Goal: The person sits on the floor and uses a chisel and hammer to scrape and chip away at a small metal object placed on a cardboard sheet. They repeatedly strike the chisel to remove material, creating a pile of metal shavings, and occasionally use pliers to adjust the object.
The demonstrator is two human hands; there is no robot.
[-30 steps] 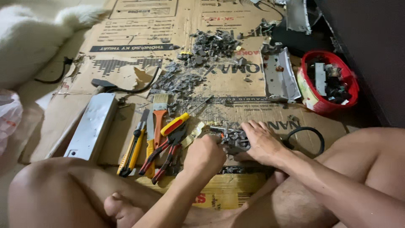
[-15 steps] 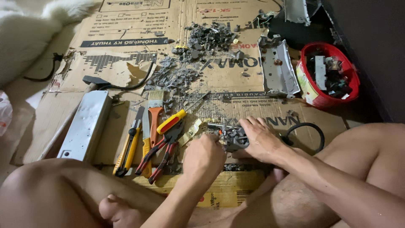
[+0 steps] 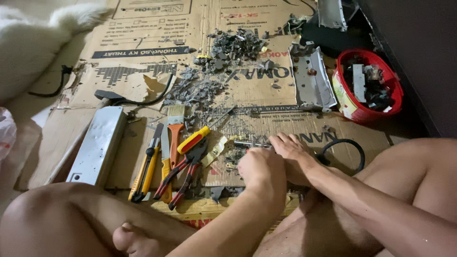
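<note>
Right now your left hand (image 3: 261,167) and right hand (image 3: 294,151) close together, fingers curled on a thin metal rod (image 3: 251,144) whose long axis runs leftward from your right fingertips

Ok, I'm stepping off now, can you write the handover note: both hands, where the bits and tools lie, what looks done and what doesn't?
Left hand: closed over a small part on the cardboard sheet; what it grips is hidden.
Right hand: fingers down beside the left, touching a thin metal rod.
Tools to the left: yellow-handled screwdriver, red-handled pliers, paintbrush, grey metal housing.
Done: grey broken scraps strewn ahead; red tub already holds metal parts.
Left: the part under the hands looks unfinished; the bent metal plate lies apart.
</note>
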